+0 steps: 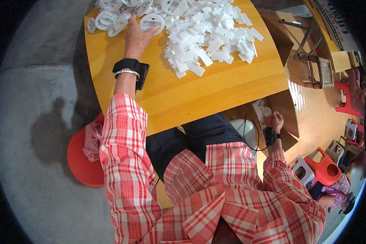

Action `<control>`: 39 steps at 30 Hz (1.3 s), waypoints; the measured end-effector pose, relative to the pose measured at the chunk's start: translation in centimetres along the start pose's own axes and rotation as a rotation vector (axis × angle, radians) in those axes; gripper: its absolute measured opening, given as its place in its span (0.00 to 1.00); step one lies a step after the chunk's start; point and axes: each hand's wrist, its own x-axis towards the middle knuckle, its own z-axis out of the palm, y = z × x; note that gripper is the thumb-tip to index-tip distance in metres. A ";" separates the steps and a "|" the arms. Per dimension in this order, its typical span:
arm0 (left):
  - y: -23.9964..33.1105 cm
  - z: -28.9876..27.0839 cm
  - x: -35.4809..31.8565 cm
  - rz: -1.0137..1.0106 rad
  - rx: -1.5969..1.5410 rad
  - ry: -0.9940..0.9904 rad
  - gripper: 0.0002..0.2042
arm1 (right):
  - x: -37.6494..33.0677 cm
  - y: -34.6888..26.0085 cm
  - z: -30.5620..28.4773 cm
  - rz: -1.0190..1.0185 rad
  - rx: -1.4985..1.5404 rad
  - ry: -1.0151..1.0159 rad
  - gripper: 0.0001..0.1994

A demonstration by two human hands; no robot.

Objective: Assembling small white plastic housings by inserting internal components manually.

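On the yellow table my left hand reaches to the far left, its thumb and fingers closed around the rim of a white round disc with a slot in its middle. Beside it lies a heap of similar white round discs. Many thin white rectangular plates are piled right of the hand. Low on the right, beyond the table edge, my right hand has its fingers curled at an open box. Whatever it may hold is hidden. White round pieces lie in that box, next to the hand.
The yellow tabletop ends just in front of my lap. A red stool with a checked cloth stands at the left. A black cable loops near my right wrist. Several stools, a metal-framed seat and a person are at the right.
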 end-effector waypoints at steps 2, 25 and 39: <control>-0.1 -0.3 -0.7 -0.043 -0.032 -0.043 0.36 | -0.9 -4.5 0.8 -0.097 -0.109 0.067 0.16; 4.3 -6.0 -15.3 -0.550 -1.518 -0.281 0.24 | -14.6 -32.2 27.0 -1.515 -0.408 -0.601 0.08; 5.6 -6.0 -16.8 -0.634 -1.510 -0.110 0.20 | -17.3 -30.6 31.5 -1.437 -0.714 -0.335 0.17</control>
